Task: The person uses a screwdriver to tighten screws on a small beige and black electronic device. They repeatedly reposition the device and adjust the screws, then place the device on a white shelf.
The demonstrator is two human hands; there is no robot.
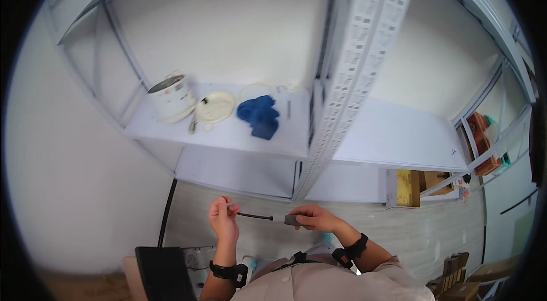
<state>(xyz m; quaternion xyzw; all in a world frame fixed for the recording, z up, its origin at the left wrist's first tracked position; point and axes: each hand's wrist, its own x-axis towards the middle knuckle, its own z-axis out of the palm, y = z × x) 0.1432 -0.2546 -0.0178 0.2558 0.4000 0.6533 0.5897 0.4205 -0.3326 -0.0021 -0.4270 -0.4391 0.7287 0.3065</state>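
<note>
My left hand (223,218) is closed in a pinch at one end of a thin black rod (254,216); a small pale bit shows by its fingertips. The rod runs across to a grey block-shaped handle (292,220), with a light collar where the two come close. My right hand (314,218) is wrapped round that handle. Whether rod and handle are joined is too small to tell. Both hands are in front of my body, short of the shelf edge.
A white shelf (228,138) ahead bears a white bucket (172,99), a cream lid (215,107), a blue cloth (261,116) and a thin grey strip (289,109). A perforated metal post (347,73) divides the racks. An open carton (405,190) sits low at right; a black chair (162,269) stands lower left.
</note>
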